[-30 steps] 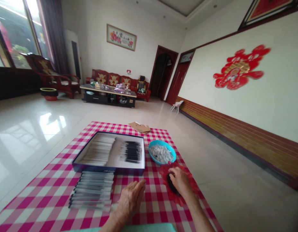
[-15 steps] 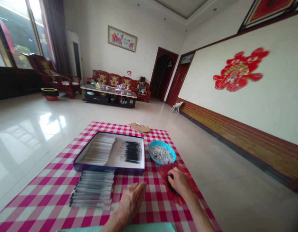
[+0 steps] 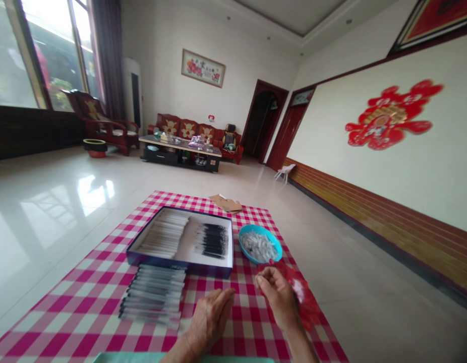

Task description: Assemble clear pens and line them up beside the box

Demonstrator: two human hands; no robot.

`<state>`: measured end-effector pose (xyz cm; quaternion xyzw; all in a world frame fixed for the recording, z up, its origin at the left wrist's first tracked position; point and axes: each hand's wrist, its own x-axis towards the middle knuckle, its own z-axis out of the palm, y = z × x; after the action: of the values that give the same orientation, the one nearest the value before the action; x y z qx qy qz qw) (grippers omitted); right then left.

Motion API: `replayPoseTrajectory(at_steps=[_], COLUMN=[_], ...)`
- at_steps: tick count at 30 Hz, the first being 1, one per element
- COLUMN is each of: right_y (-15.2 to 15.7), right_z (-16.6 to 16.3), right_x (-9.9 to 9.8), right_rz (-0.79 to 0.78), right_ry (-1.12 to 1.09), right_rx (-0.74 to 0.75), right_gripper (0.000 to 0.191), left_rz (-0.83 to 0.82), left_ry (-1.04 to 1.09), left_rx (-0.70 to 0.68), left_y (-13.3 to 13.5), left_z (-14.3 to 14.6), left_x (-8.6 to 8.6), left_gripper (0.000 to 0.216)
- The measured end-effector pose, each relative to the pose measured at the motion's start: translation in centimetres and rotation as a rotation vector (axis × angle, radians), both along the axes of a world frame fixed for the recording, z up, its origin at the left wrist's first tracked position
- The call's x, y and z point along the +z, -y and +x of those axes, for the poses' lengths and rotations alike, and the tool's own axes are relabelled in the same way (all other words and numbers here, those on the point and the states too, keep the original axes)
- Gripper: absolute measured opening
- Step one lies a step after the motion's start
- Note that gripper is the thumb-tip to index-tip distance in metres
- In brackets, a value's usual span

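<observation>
My left hand (image 3: 213, 315) is low over the checked tablecloth, its fingers pressed together; whatever they hold, if anything, is hidden. To the right my right hand (image 3: 279, 297) is closed in a pinch, and what lies between thumb and fingers is too small to make out. Partly behind that hand is a red flower-shaped dish (image 3: 308, 305). Left of my left hand lies a row of clear pen barrels (image 3: 154, 292) with dark ends, blurred. Beyond them a shallow blue-edged box (image 3: 208, 269) holds whitish tubes (image 3: 163, 234) and a bunch of thin black pieces (image 3: 214, 241).
A turquoise bowl (image 3: 279, 248) of small clear plastic pieces stands right of the box. Brown cardboard pieces (image 3: 226, 203) lie at the table's far edge. A pale green surface (image 3: 120, 358) shows at the near edge. A coffee table (image 3: 180, 151) and sofa stand across the room.
My right hand has come away from the dark middle of the red dish, moving slightly left, pinched. My left hand holds nearly the same pose. The whole view has shifted slightly.
</observation>
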<state>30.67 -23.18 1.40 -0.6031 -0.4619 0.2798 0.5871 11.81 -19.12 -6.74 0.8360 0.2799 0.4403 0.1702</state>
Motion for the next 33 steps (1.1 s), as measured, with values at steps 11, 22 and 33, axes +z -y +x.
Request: replayPoseTrajectory(at_steps=[11, 22, 33], right_y=[0.2, 0.8, 0.7], right_z=[-5.5, -5.7, -5.7], right_x=[-5.7, -5.5, -5.3], right_rz=[-0.007, -0.079, -0.053], right_ry=[-0.343, -0.207, -0.085], right_rx=[-0.007, 0.001, -0.014], right_gripper=[0.032, 0.032, 0.03], left_rz=[0.047, 0.015, -0.03], left_ry=[0.144, -0.062, -0.112], left_rx=[0.055, 0.099, 0.087], left_y=[-0.2, -0.1, -0.1], left_z=[-0.2, -0.1, -0.2], left_x=[0.4, 0.8, 0.9], left_gripper=[0.027, 0.027, 0.023])
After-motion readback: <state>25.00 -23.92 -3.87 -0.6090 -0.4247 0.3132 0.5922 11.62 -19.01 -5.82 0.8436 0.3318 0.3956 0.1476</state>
